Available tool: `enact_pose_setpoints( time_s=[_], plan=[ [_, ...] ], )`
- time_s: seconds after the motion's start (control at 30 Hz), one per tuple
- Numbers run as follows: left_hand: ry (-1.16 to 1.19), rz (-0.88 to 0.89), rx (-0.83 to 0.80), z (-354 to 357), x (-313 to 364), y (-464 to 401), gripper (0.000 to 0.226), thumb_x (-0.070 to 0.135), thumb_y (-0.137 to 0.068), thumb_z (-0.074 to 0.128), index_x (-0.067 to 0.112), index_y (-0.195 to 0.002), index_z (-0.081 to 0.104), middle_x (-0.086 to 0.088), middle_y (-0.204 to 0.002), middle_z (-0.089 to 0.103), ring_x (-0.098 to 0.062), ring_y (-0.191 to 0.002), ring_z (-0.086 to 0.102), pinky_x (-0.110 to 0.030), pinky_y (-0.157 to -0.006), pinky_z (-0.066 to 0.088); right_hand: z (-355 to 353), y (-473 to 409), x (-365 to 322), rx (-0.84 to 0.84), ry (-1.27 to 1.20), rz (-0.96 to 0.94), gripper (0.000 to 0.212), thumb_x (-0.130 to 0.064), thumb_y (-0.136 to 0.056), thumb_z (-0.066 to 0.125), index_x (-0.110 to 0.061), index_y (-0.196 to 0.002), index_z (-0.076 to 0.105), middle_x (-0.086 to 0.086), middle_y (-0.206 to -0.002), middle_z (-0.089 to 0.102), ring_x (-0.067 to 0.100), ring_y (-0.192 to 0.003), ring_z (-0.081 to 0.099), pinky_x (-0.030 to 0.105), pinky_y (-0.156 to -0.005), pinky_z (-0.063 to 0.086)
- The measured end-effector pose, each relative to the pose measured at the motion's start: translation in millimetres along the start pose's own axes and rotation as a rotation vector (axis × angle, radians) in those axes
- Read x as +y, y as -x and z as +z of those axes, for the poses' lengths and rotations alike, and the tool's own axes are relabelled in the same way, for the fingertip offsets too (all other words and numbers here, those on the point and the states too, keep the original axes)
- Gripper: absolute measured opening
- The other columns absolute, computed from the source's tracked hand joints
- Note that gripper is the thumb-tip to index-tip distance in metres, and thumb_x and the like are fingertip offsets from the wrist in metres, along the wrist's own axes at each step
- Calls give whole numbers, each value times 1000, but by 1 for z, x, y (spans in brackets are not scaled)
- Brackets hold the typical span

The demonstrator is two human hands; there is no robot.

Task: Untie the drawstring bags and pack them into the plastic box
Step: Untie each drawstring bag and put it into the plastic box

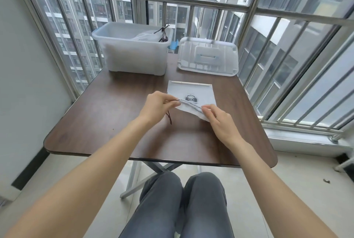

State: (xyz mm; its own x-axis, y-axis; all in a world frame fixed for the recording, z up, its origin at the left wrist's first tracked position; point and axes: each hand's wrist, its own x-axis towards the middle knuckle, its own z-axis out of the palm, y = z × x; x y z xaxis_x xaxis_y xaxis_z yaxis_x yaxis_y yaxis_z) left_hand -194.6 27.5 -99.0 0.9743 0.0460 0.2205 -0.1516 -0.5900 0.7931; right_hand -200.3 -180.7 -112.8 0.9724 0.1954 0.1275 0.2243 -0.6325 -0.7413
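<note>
A white drawstring bag (199,95) with a dark printed logo lies flat on the brown table (107,122), its gathered mouth turned toward me. My left hand (157,104) pinches the bag's left corner and its dark drawstring (169,117), whose knotted end dangles below the hand. At the mouth's right end, my right hand (218,122) grips the bag. The translucent plastic box (132,53) stands at the table's far left, with white bags and dark cords (162,34) lying at its right end.
The box's clear lid (207,56) lies at the table's far right, handle side up. A small blue object (173,44) sits between box and lid. Metal railings and windows enclose the far and right sides. My knees are under the table's near edge.
</note>
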Motion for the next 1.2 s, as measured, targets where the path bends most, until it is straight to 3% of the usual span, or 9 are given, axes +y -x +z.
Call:
enact_pose_setpoints(
  time_s=[0.07,0.17,0.27,0.37,0.47,0.63,0.77,0.9,1.2],
  plan=[
    [96,-61,29,-3,-1,-2,20,21,-86,67,9,-100,74,-3,-93,72,-6,-80,60,-9,-77,44,-3,6,2,6,-36,-35,27,-31,-90,58,-18,-114,59,-8,-97,62,5,-91,53,4,-70,35],
    [417,-207,90,-5,-2,-6,15,17,-88,65,8,-95,73,-7,-87,69,-15,-79,62,-26,-87,53,-3,1,11,235,-35,-54,18,-20,-92,56,-13,-106,65,-6,-79,59,5,-67,50,21,-69,35],
    [650,-334,148,-1,4,-8,19,11,-90,61,0,-103,68,-3,-80,63,-12,-69,57,-16,-73,55,2,-12,10,332,-238,49,24,-19,-95,52,-10,-111,68,-10,-68,49,-4,-50,38,20,-59,34],
    [756,-458,244,4,7,-10,18,12,-90,60,1,-103,68,-2,-77,61,-11,-61,52,-25,-77,52,6,-20,1,334,-420,95,21,-18,-95,52,-11,-104,69,-1,-59,38,4,-37,27,12,-44,24],
    [840,-533,329,5,7,-11,14,12,-91,60,2,-96,68,-3,-74,60,-13,-60,52,-25,-72,52,8,-22,-8,388,-557,131,22,-12,-94,51,-6,-82,69,0,-53,35,2,-39,28,13,-41,25],
    [1012,-560,371,-2,2,-12,26,9,-96,50,10,-72,61,-1,-69,62,-5,-54,58,-15,-55,52,7,-26,-10,458,-812,231,27,-11,-96,47,-8,-75,63,-13,-47,61,-3,-44,51,11,-48,44],
    [1080,-592,307,-3,0,-14,31,14,-101,40,13,-75,58,11,-48,59,2,-32,44,-11,-36,25,11,-27,-16,465,-976,297,33,-17,-99,42,-13,-70,57,-6,-61,64,4,-48,45,11,-38,29],
    [1314,-668,272,-6,-8,-15,31,16,-102,35,9,-79,54,2,-76,54,-3,-25,27,-12,-27,16,8,-27,-21,418,-1274,376,34,-20,-102,34,-15,-69,42,0,-62,70,4,-39,42,12,-32,22],
    [1432,-713,284,-13,-13,-15,29,22,-102,35,14,-76,45,2,-86,63,-2,-25,24,-12,-25,13,3,-26,-22,419,-1398,372,35,-28,-101,35,-16,-69,41,0,-64,72,5,-47,61,15,-45,49]
  ],
)
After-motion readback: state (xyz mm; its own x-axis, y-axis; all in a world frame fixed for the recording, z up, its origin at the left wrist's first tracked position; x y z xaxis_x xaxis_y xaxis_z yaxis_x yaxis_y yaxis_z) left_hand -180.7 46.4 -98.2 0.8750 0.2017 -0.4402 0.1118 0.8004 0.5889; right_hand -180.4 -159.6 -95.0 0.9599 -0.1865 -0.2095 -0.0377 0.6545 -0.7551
